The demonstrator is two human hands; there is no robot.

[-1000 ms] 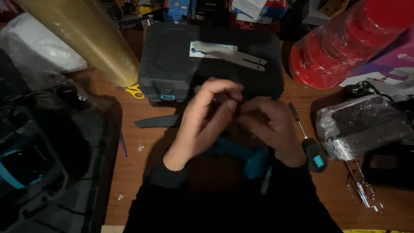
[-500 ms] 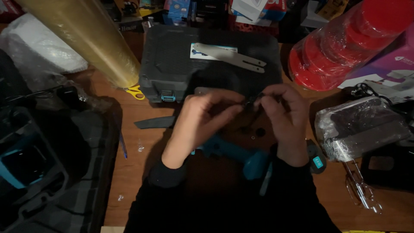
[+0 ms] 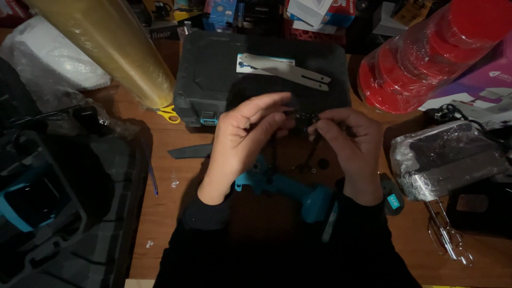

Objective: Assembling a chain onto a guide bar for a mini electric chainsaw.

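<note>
My left hand (image 3: 242, 141) and my right hand (image 3: 346, 141) are raised over the wooden table, fingertips facing each other. Between them they pinch a thin dark chain (image 3: 305, 118), and part of its loop hangs down toward the table. Under my hands lies a teal power tool body (image 3: 304, 194), partly hidden by my wrists. A silver guide bar (image 3: 288, 70) rests on top of a shut dark tool case (image 3: 208, 80) just beyond my hands.
A screwdriver (image 3: 393, 201) lies by my right wrist. Red discs in clear wrap (image 3: 426, 53) and a wrapped grey bundle (image 3: 448, 160) sit at right, metal beaters (image 3: 448, 240) below. A yellow film roll (image 3: 112, 48), yellow-handled scissors (image 3: 168, 113) and an open black case (image 3: 48, 213) are at left.
My hands were pressed close together a second ago. They have drawn slightly apart, and the chain now shows stretched between the fingertips with a loop hanging.
</note>
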